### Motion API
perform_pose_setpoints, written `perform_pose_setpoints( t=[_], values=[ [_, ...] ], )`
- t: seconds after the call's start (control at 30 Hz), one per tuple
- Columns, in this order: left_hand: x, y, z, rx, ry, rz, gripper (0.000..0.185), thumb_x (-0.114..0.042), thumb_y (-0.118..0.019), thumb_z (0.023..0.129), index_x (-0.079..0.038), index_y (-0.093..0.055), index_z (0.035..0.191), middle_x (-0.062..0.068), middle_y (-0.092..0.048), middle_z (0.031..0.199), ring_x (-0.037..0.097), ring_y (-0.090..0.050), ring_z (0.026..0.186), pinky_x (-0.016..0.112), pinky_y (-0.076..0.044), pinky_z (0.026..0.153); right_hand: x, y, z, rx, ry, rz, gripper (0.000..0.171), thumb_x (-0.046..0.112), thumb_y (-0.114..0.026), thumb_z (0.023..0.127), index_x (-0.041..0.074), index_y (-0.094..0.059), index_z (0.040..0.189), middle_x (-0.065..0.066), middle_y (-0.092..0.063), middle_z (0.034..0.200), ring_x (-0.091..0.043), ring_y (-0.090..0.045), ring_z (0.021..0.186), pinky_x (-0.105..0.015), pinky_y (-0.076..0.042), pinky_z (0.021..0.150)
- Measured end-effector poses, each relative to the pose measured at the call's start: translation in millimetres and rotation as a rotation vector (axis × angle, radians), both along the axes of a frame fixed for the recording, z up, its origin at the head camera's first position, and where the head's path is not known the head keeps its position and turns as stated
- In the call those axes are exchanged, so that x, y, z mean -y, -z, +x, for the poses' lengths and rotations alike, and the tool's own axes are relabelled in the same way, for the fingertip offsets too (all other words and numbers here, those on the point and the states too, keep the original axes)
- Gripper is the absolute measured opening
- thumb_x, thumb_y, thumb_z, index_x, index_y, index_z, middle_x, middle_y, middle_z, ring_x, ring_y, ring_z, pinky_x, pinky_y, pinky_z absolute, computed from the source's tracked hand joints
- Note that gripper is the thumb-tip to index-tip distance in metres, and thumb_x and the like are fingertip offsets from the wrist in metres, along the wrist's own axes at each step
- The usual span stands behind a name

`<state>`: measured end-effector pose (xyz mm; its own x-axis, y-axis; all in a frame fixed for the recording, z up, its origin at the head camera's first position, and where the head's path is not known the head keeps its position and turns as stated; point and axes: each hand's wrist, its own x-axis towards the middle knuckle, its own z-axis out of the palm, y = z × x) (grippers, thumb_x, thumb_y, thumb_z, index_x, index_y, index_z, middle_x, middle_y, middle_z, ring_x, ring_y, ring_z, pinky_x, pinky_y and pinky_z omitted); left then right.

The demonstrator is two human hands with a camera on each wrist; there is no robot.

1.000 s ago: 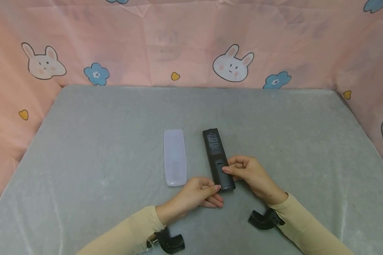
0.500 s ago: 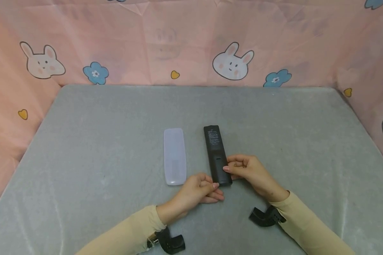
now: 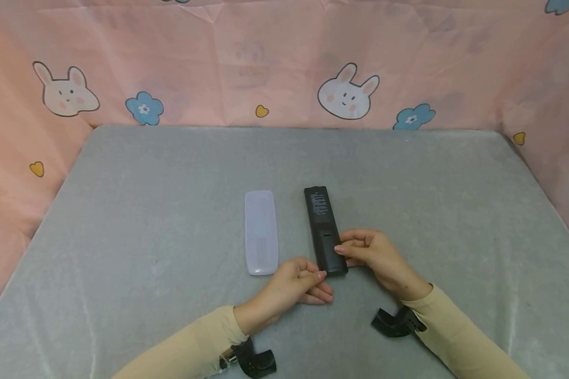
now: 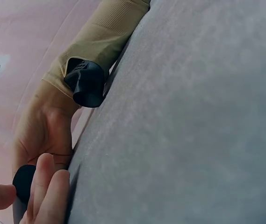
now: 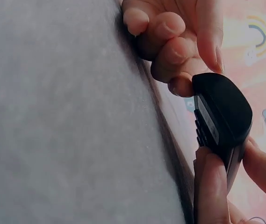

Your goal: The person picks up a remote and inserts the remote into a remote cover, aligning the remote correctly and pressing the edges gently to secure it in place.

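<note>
A black remote control [image 3: 325, 226] is held with its back up, a printed label near its far end. My right hand [image 3: 379, 258] pinches its right side, thumb on the back and fingers underneath; the right wrist view shows buttons on the downward side of the remote control [image 5: 224, 107]. At the near left corner, my left hand [image 3: 298, 281] holds the remote between thumb and forefinger, its other fingers loosely extended. In the left wrist view only the rounded end of the remote [image 4: 24, 183] shows. A pale translucent remote cover [image 3: 261, 232] lies left of it, apart from both hands.
The grey cloth-covered table [image 3: 170, 184] extends around the hands. A pink printed curtain [image 3: 284, 63] stands along its back and sides. A black wrist mount [image 3: 253, 359] juts below the left sleeve, another black mount [image 3: 395, 322] below the right.
The remote control has shifted slightly away from me, both hands still on it. The left hand has moved a little forward with it. The pale cover lies where it was.
</note>
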<state>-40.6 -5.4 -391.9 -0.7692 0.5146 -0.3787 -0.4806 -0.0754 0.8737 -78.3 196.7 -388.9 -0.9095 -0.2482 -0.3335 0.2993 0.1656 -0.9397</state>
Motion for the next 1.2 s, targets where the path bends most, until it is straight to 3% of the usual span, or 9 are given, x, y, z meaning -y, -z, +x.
perform_pose_setpoints(
  t=[0.23,0.4,0.67,1.2],
  values=[
    [-0.7,-3.2,1.7,0.053,0.052,-0.028,0.013,-0.002,-0.052,0.094,0.009,-0.056,0.09,0.027,-0.067,0.079,0.023,-0.069,0.068,0.035,-0.057,0.065,-0.6,-1.5,0.7,0.008,0.005,0.024,0.036,0.004,-0.064,0.087,-0.02,-0.051,0.111,-0.001,-0.068,0.083,-0.007,-0.064,0.074,-0.027,-0.055,0.065],
    [-1.4,-4.7,3.8,0.068,0.103,-0.053,0.012,-0.001,-0.052,0.093,0.008,-0.058,0.087,0.026,-0.067,0.078,0.025,-0.069,0.068,0.035,-0.057,0.064,0.1,-3.6,0.9,-0.013,-0.003,0.046,0.025,0.005,-0.067,0.086,-0.014,-0.055,0.097,-0.005,-0.067,0.078,-0.01,-0.063,0.068,-0.03,-0.056,0.063],
    [-0.1,-4.9,3.8,0.039,0.124,-0.027,0.01,0.0,-0.051,0.094,0.008,-0.056,0.091,0.028,-0.067,0.082,0.027,-0.069,0.072,0.035,-0.057,0.067,1.1,-7.2,1.2,-0.065,-0.017,0.16,0.02,0.008,-0.069,0.084,-0.009,-0.059,0.088,-0.007,-0.066,0.072,-0.013,-0.062,0.063,-0.03,-0.055,0.058],
    [4.3,-12.5,0.4,-0.018,0.103,0.031,0.013,0.003,-0.047,0.092,0.01,-0.054,0.1,0.023,-0.067,0.087,0.025,-0.069,0.078,0.035,-0.056,0.071,-0.4,-4.3,0.6,-0.09,-0.031,0.145,0.022,0.006,-0.07,0.083,-0.011,-0.059,0.091,-0.009,-0.064,0.071,-0.013,-0.061,0.058,-0.029,-0.054,0.056]
  ],
)
